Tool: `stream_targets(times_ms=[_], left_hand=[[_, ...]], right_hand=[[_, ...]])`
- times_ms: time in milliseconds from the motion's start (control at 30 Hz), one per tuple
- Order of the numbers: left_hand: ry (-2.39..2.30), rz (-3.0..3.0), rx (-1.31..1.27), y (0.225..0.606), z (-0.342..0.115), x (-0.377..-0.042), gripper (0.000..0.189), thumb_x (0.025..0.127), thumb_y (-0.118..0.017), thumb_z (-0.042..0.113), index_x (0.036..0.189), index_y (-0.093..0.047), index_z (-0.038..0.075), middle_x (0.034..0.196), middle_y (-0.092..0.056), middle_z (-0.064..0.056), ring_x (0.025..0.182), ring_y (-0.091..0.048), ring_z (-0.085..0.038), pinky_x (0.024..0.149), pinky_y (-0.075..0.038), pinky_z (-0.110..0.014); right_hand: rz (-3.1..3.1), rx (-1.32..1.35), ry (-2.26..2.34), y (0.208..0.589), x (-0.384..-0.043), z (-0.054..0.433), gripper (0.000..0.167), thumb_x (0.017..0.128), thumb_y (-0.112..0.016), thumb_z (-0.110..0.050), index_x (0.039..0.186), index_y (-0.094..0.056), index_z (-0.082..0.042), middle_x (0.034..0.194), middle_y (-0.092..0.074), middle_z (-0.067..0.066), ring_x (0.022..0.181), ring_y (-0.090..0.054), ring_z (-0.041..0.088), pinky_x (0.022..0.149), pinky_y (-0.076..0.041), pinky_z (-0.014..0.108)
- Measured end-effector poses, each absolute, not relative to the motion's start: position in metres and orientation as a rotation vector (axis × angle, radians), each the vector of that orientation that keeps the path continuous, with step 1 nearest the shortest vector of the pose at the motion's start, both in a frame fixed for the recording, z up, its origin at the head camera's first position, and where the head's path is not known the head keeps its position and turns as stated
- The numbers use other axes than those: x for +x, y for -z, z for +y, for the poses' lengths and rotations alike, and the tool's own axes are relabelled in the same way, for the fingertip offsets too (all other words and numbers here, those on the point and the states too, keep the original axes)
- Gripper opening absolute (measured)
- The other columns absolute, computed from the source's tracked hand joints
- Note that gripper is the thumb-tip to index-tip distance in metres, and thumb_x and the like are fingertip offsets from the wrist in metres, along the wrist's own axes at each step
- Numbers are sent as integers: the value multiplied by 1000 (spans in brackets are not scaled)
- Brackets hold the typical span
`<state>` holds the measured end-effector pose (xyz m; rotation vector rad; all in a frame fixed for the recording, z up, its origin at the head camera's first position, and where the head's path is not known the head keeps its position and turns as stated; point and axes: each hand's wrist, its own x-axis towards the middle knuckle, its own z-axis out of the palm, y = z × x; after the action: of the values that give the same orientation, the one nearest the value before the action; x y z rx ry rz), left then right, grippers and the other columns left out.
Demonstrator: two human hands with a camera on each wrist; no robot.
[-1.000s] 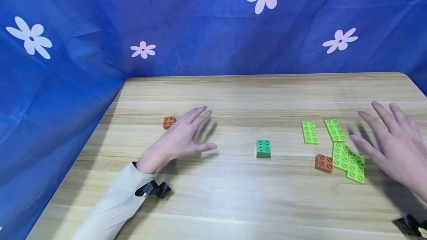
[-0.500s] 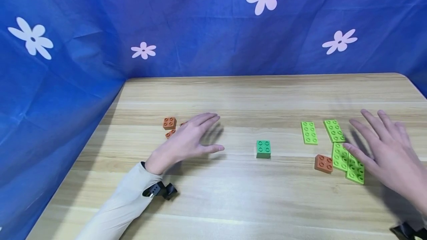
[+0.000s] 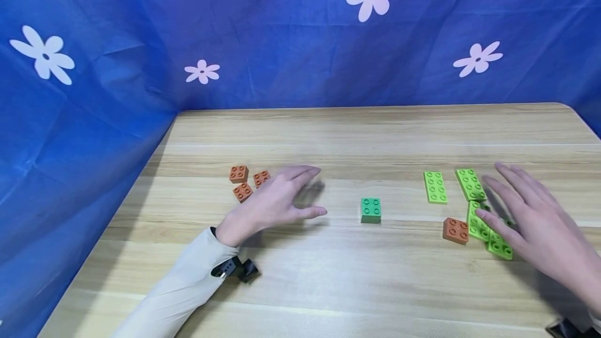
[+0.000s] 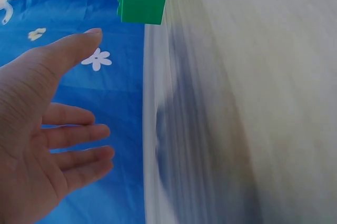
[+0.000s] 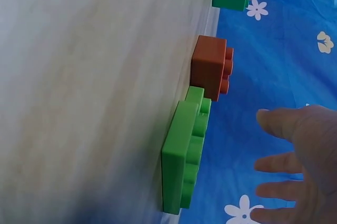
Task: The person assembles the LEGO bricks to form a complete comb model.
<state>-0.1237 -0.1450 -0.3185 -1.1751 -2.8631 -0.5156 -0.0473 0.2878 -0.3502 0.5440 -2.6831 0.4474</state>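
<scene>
My left hand (image 3: pixel 277 205) hovers over the table with relaxed, spread fingers and holds nothing. Beside it lie small brown bricks (image 3: pixel 242 192), one of them partly covered by the hand. To its right a dark green four-stud brick (image 3: pixel 371 210) stands alone, and the left wrist view shows that green brick (image 4: pixel 143 3) beyond the thumb. Over the right side my right hand (image 3: pixel 540 218) is held with fingers extended, nothing in it. Below its thumb are lime green flat plates (image 3: pixel 478 221), partly hidden by the hand, and touching one of them is a brown brick (image 3: pixel 455 230).
Two more lime plates, a left one (image 3: pixel 435 188) and a right one (image 3: pixel 470 184), lie farther back. The wooden table (image 3: pixel 328 286) ends against a blue cloth (image 3: pixel 281 30) with white flowers, which also hangs along the left side.
My left hand has moved right and slightly nearer, uncovering more brown bricks. My right hand has shifted left and nearer, over the lime plates. The bricks have stayed in place.
</scene>
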Motion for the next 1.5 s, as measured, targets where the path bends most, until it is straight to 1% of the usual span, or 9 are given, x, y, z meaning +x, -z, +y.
stream_targets(times_ms=[100,267,400,500,633,733,1000,1367,1500], left_hand=[[527,-2876,-1175,319,-142,-123,85,80,-71,55,139,-47,-1,138,-51,-19,125,-51,-32,105,-42,-40],[528,-2870,-1195,321,-137,-122,83,81,-71,54,138,-48,-1,138,-52,-19,125,-51,-31,104,-43,-39],[539,-2871,-1205,323,-133,-121,81,81,-72,53,137,-49,-2,137,-53,-18,125,-52,-29,104,-43,-37],[553,-2860,-1223,324,-129,-120,80,81,-72,52,135,-51,-2,136,-54,-17,124,-53,-28,105,-43,-36],[590,-2855,-1257,325,-124,-119,78,81,-73,50,134,-52,-3,135,-54,-18,125,-53,-29,105,-42,-35],[603,-2865,-1273,324,-120,-118,77,82,-71,51,134,-52,-3,136,-54,-18,124,-53,-29,105,-42,-35],[589,-2852,-1328,328,-106,-119,74,83,-71,51,132,-55,-2,133,-57,-17,122,-55,-27,105,-43,-33],[556,-2802,-1385,333,-95,-119,69,84,-72,46,129,-57,-4,130,-58,-18,122,-55,-28,106,-42,-32],[567,-2802,-1408,334,-90,-120,67,84,-72,45,128,-58,-3,129,-60,-16,121,-56,-26,106,-41,-32]], right_hand=[[-2698,547,-445,351,-45,286,59,91,-67,-34,133,-51,3,144,-39,28,138,-28,43,116,-16,54],[-2744,545,-405,353,-42,281,65,85,-73,-37,132,-52,4,138,-44,26,125,-41,47,112,-25,55],[-2767,539,-414,355,-38,278,67,81,-76,-38,130,-54,2,135,-48,24,121,-44,46,110,-29,56],[-2768,533,-411,355,-36,277,68,78,-78,-40,128,-56,2,131,-51,23,118,-46,44,103,-35,58],[-2770,516,-373,355,-34,275,74,71,-82,-46,123,-60,2,127,-54,23,113,-51,44,87,-44,63],[-2770,505,-375,355,-33,274,76,67,-83,-47,122,-62,1,125,-56,22,111,-53,43,80,-47,64],[-2723,542,-377,356,-32,269,69,64,-85,-46,113,-66,-1,116,-61,20,104,-57,40,77,-49,60],[-2663,620,-348,358,-34,266,63,70,-79,-54,103,-71,-1,105,-64,18,95,-61,36,72,-52,55],[-2632,661,-355,359,-36,264,69,78,-65,-66,102,-72,-2,101,-66,16,92,-63,35,70,-53,53]])
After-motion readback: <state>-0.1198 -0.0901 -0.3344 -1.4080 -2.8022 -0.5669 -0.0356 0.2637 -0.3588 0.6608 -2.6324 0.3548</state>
